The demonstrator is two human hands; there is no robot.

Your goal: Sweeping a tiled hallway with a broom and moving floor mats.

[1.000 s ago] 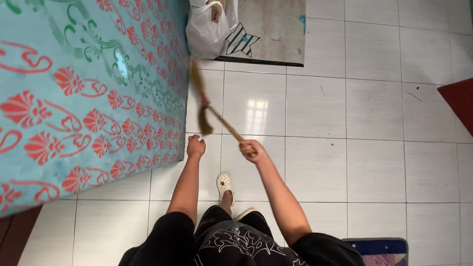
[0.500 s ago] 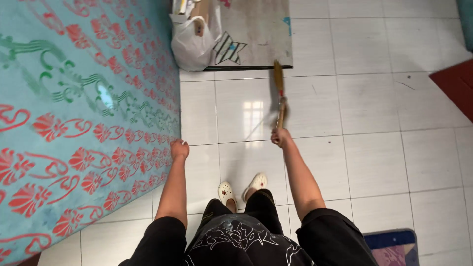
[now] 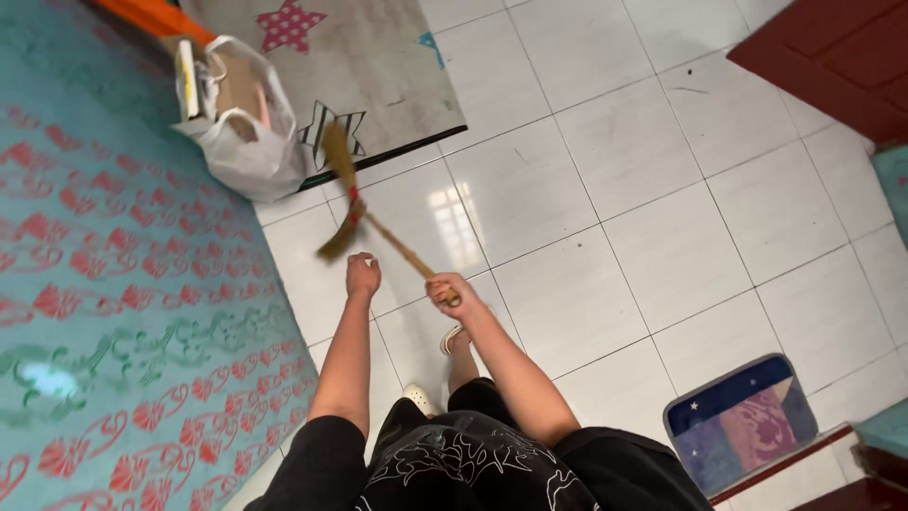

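Broom (image 3: 352, 203) is hanging over the white tiled floor (image 3: 605, 180), its bristles blurring just near of the white plastic bag (image 3: 241, 142) and grey star mat (image 3: 378, 66). I am seeing the right hand (image 3: 446, 291) gripping its handle, while the left hand (image 3: 362, 275) is curling into an empty fist beside the teal patterned rug (image 3: 123, 312).

Motion-blurred broom head (image 3: 339, 203)

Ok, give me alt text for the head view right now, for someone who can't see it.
Seen from above, a person's right hand grips a short straw broom over a white tiled floor, the left hand in an empty fist. A white plastic bag sits between a turquoise floral carpet and a star-patterned mat.
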